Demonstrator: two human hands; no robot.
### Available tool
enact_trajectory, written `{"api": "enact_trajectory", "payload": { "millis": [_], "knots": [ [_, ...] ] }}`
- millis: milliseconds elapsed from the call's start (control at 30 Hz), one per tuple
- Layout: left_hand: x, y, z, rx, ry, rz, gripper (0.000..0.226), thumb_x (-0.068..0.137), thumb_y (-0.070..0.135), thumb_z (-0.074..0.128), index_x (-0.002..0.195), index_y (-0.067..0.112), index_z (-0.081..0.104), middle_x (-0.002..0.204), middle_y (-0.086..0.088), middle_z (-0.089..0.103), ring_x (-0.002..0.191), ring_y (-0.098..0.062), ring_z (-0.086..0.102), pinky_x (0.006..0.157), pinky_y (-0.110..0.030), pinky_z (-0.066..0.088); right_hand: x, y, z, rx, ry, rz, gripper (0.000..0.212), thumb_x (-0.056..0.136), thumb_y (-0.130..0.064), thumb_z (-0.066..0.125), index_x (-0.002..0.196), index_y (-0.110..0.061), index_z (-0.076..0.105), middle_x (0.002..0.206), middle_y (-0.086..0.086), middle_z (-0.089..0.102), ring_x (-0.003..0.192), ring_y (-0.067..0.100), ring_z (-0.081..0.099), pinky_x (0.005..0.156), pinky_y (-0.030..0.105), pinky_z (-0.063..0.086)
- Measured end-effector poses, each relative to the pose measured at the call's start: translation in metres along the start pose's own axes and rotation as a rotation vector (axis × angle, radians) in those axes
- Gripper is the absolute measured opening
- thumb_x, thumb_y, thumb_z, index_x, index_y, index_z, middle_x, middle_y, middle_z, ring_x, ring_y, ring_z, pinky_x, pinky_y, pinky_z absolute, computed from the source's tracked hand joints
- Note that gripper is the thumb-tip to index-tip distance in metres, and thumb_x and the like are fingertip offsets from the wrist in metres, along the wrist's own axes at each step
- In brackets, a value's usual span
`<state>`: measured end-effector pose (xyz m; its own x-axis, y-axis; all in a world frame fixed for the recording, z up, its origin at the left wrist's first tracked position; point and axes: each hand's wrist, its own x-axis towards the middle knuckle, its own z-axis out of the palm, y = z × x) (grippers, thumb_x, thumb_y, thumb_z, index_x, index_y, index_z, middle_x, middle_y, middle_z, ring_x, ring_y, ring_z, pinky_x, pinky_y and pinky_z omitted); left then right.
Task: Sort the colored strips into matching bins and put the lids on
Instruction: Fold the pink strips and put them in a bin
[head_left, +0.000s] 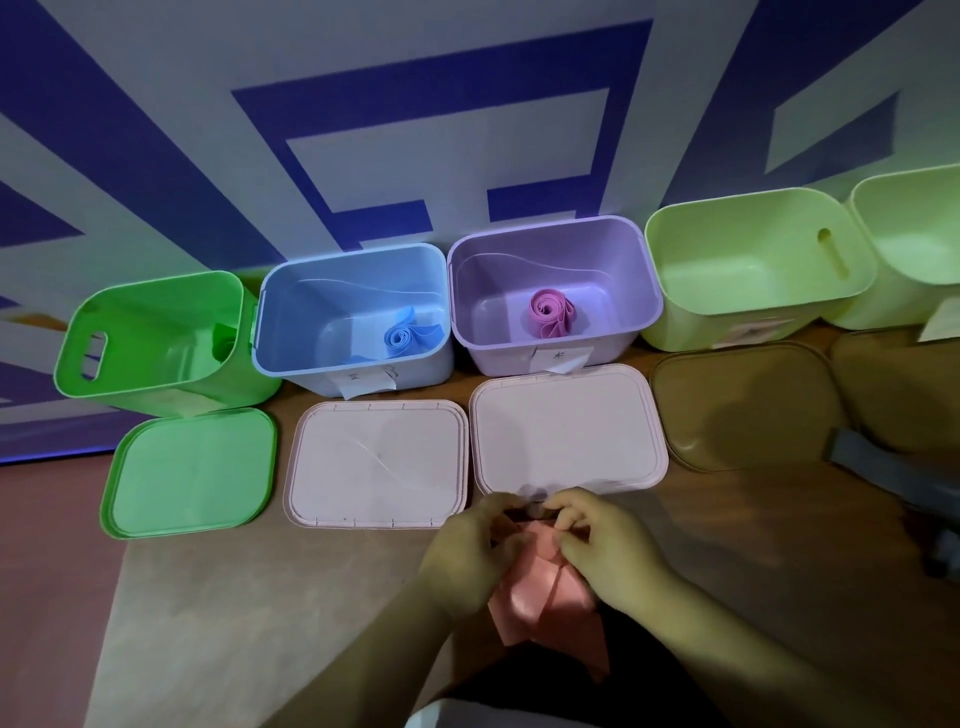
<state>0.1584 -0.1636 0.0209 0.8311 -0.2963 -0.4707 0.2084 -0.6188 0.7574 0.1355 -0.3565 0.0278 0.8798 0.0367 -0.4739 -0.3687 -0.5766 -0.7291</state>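
My left hand (470, 551) and my right hand (605, 545) together pinch a salmon-pink strip (540, 597) low in the middle, just in front of the lids. Behind stand open bins in a row: a green bin (156, 296), a blue bin (291, 338) with a rolled blue strip (402, 338) inside, a purple bin (644, 291) with a rolled pink strip (550, 312) inside, and a pale yellow-green bin (675, 249). A green lid (192, 473), two whitish lids (379, 462) (569, 426) and a brown lid (737, 405) lie flat in front of them.
Another pale yellow-green bin (914, 228) stands at the far right with a second brown lid (893, 384) before it. A blue-and-white patterned wall rises right behind the bins. A grey strap (872, 457) crosses the right side of the wooden table (260, 597).
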Motion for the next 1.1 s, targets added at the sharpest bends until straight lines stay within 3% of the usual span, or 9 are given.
{"api": "enact_trajectory", "payload": {
  "millis": [67, 133, 267, 467, 567, 667, 800, 900, 1100],
  "knots": [
    [-0.006, 0.008, -0.002, 0.01, -0.015, 0.067, 0.027, 0.086, 0.032, 0.067, 0.101, 0.055, 0.064, 0.091, 0.017, 0.072, 0.084, 0.002, 0.066, 0.079, -0.023, 0.054, -0.008, -0.011, -0.01, 0.021, -0.009, -0.049, 0.036, 0.083, -0.008, 0.066, 0.102, -0.038, 0.064, 0.083, -0.023, 0.068, 0.084, -0.006, 0.064, 0.075, 0.01, 0.046],
    [-0.012, 0.019, -0.004, 0.031, 0.038, 0.15, 0.016, 0.087, 0.031, 0.067, 0.099, 0.041, 0.071, 0.092, 0.017, 0.071, 0.087, 0.0, 0.065, 0.079, -0.021, 0.051, -0.015, -0.022, -0.019, 0.055, -0.01, -0.085, 0.037, 0.084, -0.009, 0.067, 0.1, -0.042, 0.064, 0.086, -0.021, 0.068, 0.085, -0.006, 0.065, 0.074, 0.005, 0.043],
    [-0.026, 0.038, -0.009, -0.103, 0.18, 0.165, 0.01, 0.089, 0.019, 0.073, 0.085, 0.029, 0.073, 0.086, 0.012, 0.066, 0.083, -0.001, 0.065, 0.072, -0.011, 0.045, -0.026, -0.04, -0.032, 0.165, 0.028, -0.108, 0.039, 0.083, -0.01, 0.072, 0.092, -0.047, 0.067, 0.09, -0.017, 0.069, 0.085, -0.001, 0.067, 0.074, 0.009, 0.048],
    [-0.057, 0.072, -0.032, -0.28, 0.234, 0.203, 0.008, 0.091, 0.019, 0.07, 0.084, 0.024, 0.07, 0.081, 0.003, 0.07, 0.077, -0.01, 0.066, 0.072, -0.02, 0.051, -0.046, -0.074, -0.049, 0.301, 0.093, -0.218, 0.037, 0.085, -0.008, 0.072, 0.098, -0.042, 0.068, 0.089, -0.013, 0.072, 0.083, 0.008, 0.069, 0.079, 0.023, 0.055],
    [-0.074, 0.091, -0.047, -0.265, 0.26, 0.269, 0.007, 0.091, 0.017, 0.07, 0.092, 0.024, 0.071, 0.08, -0.003, 0.07, 0.075, -0.019, 0.064, 0.069, -0.024, 0.053, -0.057, -0.094, -0.058, 0.367, 0.091, -0.279, 0.039, 0.085, -0.003, 0.071, 0.1, -0.039, 0.068, 0.089, -0.007, 0.075, 0.084, 0.017, 0.07, 0.084, 0.033, 0.056],
    [-0.088, 0.106, -0.058, -0.258, 0.306, 0.313, 0.01, 0.091, 0.015, 0.07, 0.083, 0.02, 0.073, 0.078, -0.004, 0.07, 0.071, -0.024, 0.064, 0.067, -0.031, 0.051, -0.065, -0.112, -0.064, 0.357, 0.102, -0.323, 0.037, 0.084, -0.003, 0.072, 0.098, -0.038, 0.069, 0.089, -0.006, 0.075, 0.083, 0.017, 0.071, 0.083, 0.037, 0.059],
    [-0.097, 0.113, -0.073, -0.199, 0.404, 0.413, 0.015, 0.091, 0.013, 0.069, 0.081, 0.024, 0.07, 0.086, 0.003, 0.069, 0.087, -0.021, 0.066, 0.078, -0.029, 0.053, -0.073, -0.133, -0.07, 0.3, 0.152, -0.429, 0.024, 0.082, -0.011, 0.077, 0.093, -0.032, 0.072, 0.086, -0.011, 0.074, 0.081, 0.009, 0.069, 0.08, 0.025, 0.056],
    [-0.108, 0.119, -0.084, -0.293, 0.401, 0.441, 0.013, 0.092, 0.012, 0.068, 0.082, 0.019, 0.071, 0.084, 0.0, 0.074, 0.084, -0.02, 0.069, 0.079, -0.032, 0.055, -0.08, -0.147, -0.069, 0.334, 0.147, -0.48, 0.026, 0.082, -0.006, 0.076, 0.091, -0.03, 0.073, 0.087, -0.011, 0.073, 0.08, 0.006, 0.069, 0.078, 0.018, 0.053],
    [-0.128, 0.133, -0.109, -0.426, 0.431, 0.518, 0.007, 0.088, 0.01, 0.068, 0.087, 0.016, 0.072, 0.079, 0.001, 0.077, 0.074, -0.02, 0.072, 0.07, -0.037, 0.058, -0.087, -0.18, -0.063, 0.464, 0.135, -0.505, 0.033, 0.082, -0.004, 0.076, 0.088, -0.036, 0.072, 0.085, -0.003, 0.075, 0.079, 0.016, 0.072, 0.079, 0.032, 0.059]
  ]
}}
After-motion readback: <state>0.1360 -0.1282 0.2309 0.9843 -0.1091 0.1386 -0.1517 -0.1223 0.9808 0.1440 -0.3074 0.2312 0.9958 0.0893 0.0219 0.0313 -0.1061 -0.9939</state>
